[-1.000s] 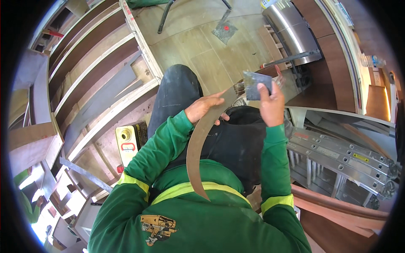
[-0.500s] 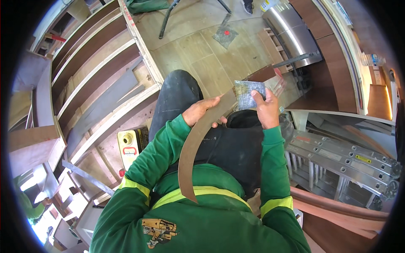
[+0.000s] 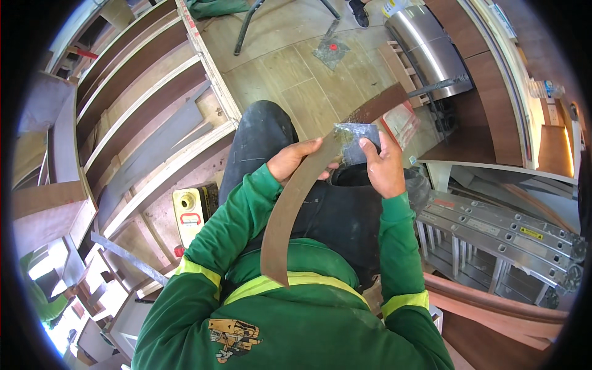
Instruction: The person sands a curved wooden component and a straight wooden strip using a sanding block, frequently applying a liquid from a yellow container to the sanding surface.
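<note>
A long, curved brown strip (image 3: 285, 213) of thin sheet arcs from my chest up over my lap. My left hand (image 3: 292, 161) grips it near the middle, thumb on top and fingers underneath. My right hand (image 3: 387, 169) pinches a flat grey rectangular piece (image 3: 359, 140), smeared with yellowish paste along its left side. That piece lies against the strip, just beyond my left thumb. The strip's far end looks darker and shiny. Part of my left fingers is hidden beneath the strip.
A yellow metal can (image 3: 187, 213) stands left of my knee, beside a wooden shelf frame (image 3: 213, 80). At right lies a folded aluminium ladder (image 3: 493, 231). Ahead are a shiny steel cylinder (image 3: 428, 52), a plastic bag with a red spot (image 3: 332, 52) and a person's shoe (image 3: 357, 13).
My right hand has moved slightly left and toward me, with the grey piece now over the strip. The strip's far end shows more, and its near end has shifted slightly.
</note>
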A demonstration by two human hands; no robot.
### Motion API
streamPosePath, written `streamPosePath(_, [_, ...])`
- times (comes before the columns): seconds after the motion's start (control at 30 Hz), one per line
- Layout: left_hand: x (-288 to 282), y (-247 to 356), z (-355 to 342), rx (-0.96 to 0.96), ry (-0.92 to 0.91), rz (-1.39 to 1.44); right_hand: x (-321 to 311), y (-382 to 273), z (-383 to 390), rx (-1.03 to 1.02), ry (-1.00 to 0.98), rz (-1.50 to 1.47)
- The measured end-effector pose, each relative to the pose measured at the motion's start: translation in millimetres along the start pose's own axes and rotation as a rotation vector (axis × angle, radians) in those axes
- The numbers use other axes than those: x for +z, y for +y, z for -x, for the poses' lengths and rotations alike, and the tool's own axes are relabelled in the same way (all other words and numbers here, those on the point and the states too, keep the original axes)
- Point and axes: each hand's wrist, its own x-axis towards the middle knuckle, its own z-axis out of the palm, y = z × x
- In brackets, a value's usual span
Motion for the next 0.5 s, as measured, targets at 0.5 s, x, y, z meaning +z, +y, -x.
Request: streamPosePath(0.5, [-7, -4, 3, 0.024, -0.105, 0.188, 6, -26, 4, -0.372, -0.044, 0.57])
